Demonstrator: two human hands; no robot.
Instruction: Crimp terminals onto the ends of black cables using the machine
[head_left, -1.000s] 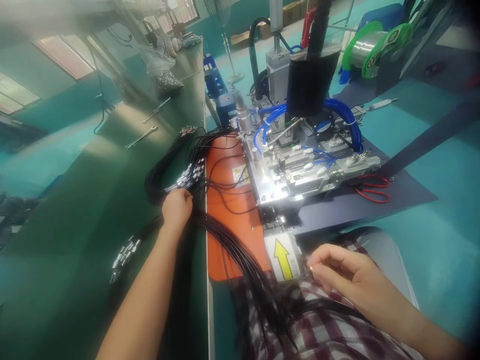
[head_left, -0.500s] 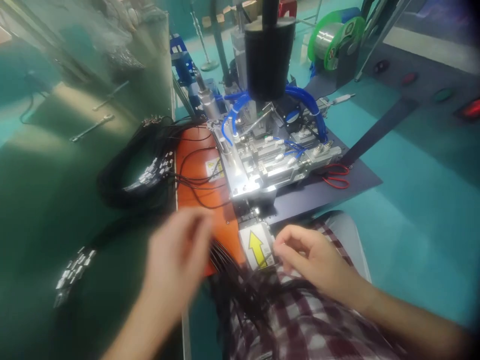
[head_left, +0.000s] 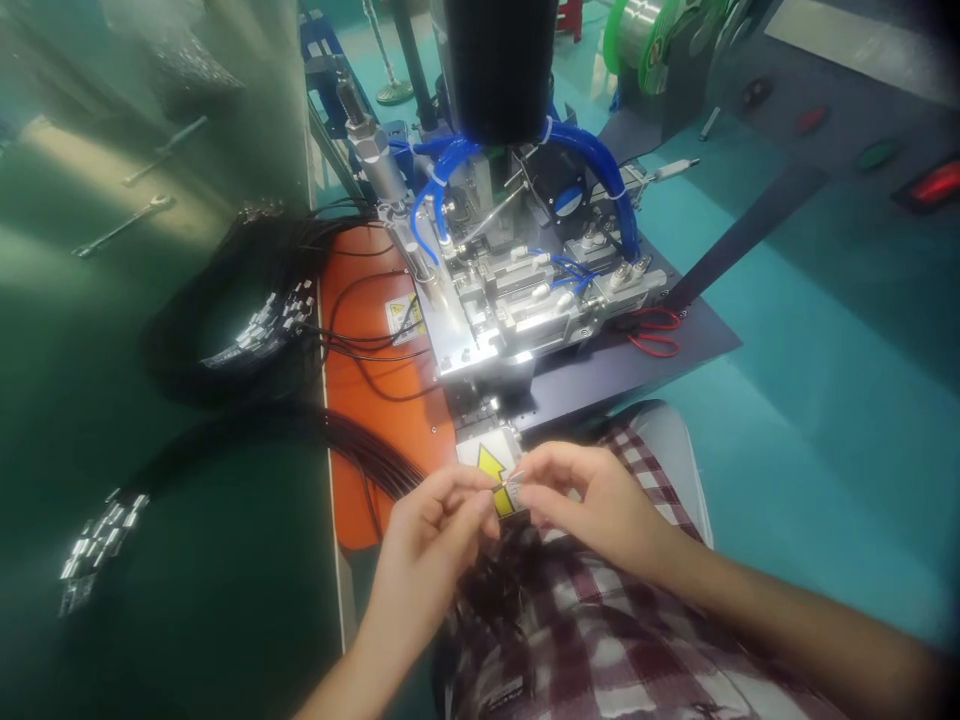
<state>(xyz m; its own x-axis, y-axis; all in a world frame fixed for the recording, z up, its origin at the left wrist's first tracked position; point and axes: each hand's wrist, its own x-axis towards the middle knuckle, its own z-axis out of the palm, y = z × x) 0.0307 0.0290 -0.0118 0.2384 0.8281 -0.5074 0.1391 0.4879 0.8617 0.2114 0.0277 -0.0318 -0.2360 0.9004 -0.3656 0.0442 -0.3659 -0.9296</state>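
My left hand (head_left: 442,525) pinches the end of a thin black cable (head_left: 498,487) above a white plate with a yellow arrow (head_left: 491,463). Close on its right, my right hand (head_left: 585,495) is closed at the small, shiny tip of that cable; what its fingertips hold is too small to make out. A bundle of black cables (head_left: 375,455) runs across the orange surface (head_left: 352,505) and passes behind my left hand towards the lap.
Beyond the hands stands a metal machine (head_left: 517,310) with blue tubes (head_left: 600,160). On the green table at left lie coiled cables with shiny ends (head_left: 262,325) and wrenches (head_left: 124,228). Red-handled scissors (head_left: 656,335) rest beside the machine.
My left hand has moved right, up to my right hand, and now pinches a cable end. The view has shifted, so the machine appears farther left and higher.
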